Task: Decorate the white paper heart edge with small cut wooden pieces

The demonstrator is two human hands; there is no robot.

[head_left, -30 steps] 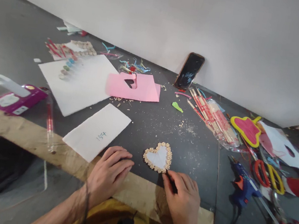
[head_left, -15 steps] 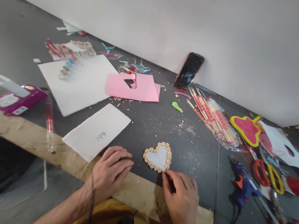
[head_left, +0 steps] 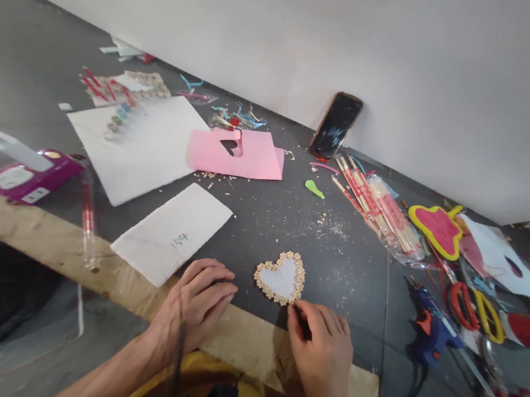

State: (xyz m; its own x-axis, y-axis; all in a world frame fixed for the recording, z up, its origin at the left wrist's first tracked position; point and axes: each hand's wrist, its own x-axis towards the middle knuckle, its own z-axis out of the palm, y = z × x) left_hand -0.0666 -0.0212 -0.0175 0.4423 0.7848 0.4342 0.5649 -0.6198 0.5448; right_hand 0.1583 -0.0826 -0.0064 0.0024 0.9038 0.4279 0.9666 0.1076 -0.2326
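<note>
A white paper heart (head_left: 278,278), its border covered with small beige beads or chips, lies on the dark tabletop in front of me. At its lower tip is my right hand (head_left: 320,336), thumb and forefinger pinched together on the edge. My left hand (head_left: 203,294) rests on the table's front edge, left of the heart, fingers stretched out and loosely bent with nothing in them. Close beyond it lies a white card (head_left: 172,232) with handwritten figures.
Pink paper (head_left: 256,155) with a cut-out lies over a white sheet (head_left: 128,161). A phone (head_left: 336,124) leans against the wall. To the right are bundled sticks (head_left: 380,214), a blue glue gun (head_left: 433,331) and scissors (head_left: 463,306). A purple device (head_left: 33,176) sits left.
</note>
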